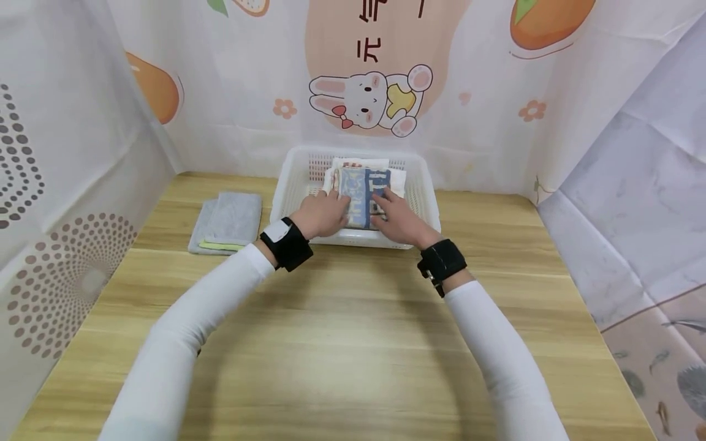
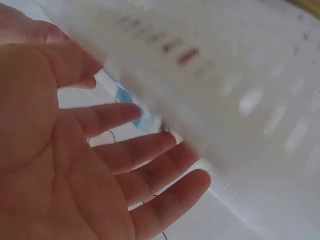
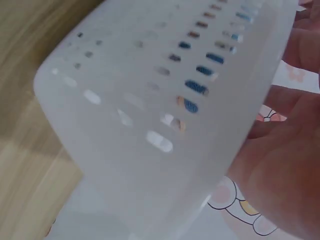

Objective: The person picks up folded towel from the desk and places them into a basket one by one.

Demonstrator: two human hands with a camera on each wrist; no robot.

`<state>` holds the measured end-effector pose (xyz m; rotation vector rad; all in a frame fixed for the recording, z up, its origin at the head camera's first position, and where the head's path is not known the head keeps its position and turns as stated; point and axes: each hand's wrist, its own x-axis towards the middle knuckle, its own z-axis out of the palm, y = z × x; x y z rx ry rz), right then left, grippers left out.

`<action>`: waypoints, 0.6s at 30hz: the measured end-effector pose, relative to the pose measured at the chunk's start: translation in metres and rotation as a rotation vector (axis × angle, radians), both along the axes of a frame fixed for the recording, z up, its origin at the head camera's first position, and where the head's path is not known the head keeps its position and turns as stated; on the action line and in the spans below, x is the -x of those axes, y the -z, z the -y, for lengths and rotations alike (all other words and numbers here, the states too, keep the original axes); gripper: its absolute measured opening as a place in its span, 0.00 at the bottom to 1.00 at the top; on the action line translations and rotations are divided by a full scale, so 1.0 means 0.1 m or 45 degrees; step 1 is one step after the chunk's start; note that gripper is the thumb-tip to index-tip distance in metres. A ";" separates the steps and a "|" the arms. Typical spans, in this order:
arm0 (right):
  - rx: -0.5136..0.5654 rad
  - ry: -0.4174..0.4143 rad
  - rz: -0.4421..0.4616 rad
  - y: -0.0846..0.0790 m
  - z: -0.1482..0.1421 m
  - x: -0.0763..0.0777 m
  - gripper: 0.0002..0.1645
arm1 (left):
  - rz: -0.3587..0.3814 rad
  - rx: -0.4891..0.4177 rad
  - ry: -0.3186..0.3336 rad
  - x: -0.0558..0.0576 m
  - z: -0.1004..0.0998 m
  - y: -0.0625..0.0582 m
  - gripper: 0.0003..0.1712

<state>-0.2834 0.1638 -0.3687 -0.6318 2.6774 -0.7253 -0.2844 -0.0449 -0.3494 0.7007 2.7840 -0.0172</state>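
A white perforated plastic basket (image 1: 380, 238) stands at the back of the table, with folded cloths inside. On top lies a folded blue-and-beige patterned cloth (image 1: 357, 195), and white cloth (image 1: 398, 179) shows from beneath it. My left hand (image 1: 322, 214) reaches over the basket's front rim and touches the patterned cloth's left side; its fingers look nearly straight in the left wrist view. From the other side, my right hand (image 1: 404, 218) rests its spread fingers on the cloth's right part. The right fingertips are hidden behind the basket wall (image 3: 120, 165) in the right wrist view.
Left of the basket, a folded grey towel (image 1: 234, 217) with a yellow-green edge lies on the wooden table (image 1: 342, 343). A printed curtain (image 1: 220, 92) hangs right behind the basket, and patterned sheets line both sides.
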 end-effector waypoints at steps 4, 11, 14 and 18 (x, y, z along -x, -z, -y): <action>0.030 -0.015 -0.100 0.03 -0.04 -0.16 0.37 | -0.085 -0.084 -0.015 -0.12 0.03 0.05 0.26; 0.084 -0.054 -0.244 0.10 -0.10 -0.41 0.36 | -0.225 -0.159 -0.009 -0.28 0.08 0.19 0.22; 0.118 -0.079 -0.292 0.13 -0.13 -0.52 0.36 | -0.323 -0.198 0.017 -0.34 0.09 0.24 0.20; 0.138 -0.100 -0.330 0.16 -0.15 -0.65 0.37 | -0.455 -0.264 0.058 -0.43 0.10 0.27 0.16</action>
